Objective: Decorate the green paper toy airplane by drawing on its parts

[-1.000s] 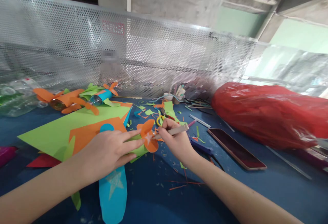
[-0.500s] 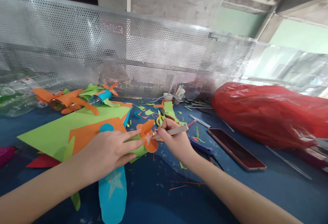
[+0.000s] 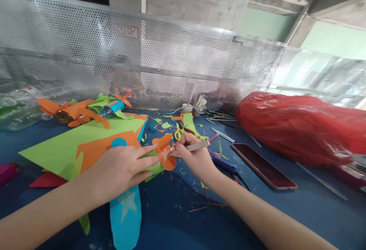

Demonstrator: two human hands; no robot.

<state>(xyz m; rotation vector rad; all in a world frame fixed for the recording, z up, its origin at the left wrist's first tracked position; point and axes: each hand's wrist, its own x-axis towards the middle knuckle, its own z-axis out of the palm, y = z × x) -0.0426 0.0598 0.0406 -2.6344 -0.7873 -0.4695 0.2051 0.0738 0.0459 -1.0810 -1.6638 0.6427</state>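
Observation:
My left hand (image 3: 122,170) is closed over the body of a paper toy plane, its fingers reaching to the orange propeller (image 3: 169,163) at the nose. Below the hand sticks out a long blue wing (image 3: 126,219) with a pale star on it; its other end shows above my knuckles. A green tail piece (image 3: 84,223) hangs under my wrist. In a pinch, my right hand (image 3: 200,162) grips a light-coloured pen (image 3: 197,146), its tip at the propeller's centre, where a small whitish star shows. My palm hides most of the plane's body.
Green sheets (image 3: 54,149) lie at left, near finished bottle planes (image 3: 114,108) and clear plastic bottles (image 3: 20,109). Scissors (image 3: 177,133), paper scraps and a blue glue gun (image 3: 224,163) are beyond my right hand. A phone (image 3: 263,166) and red plastic bag (image 3: 291,128) occupy the right.
Both hands and the plane hold almost the same place. The pen tip stays at the propeller, with only a very slight shift.

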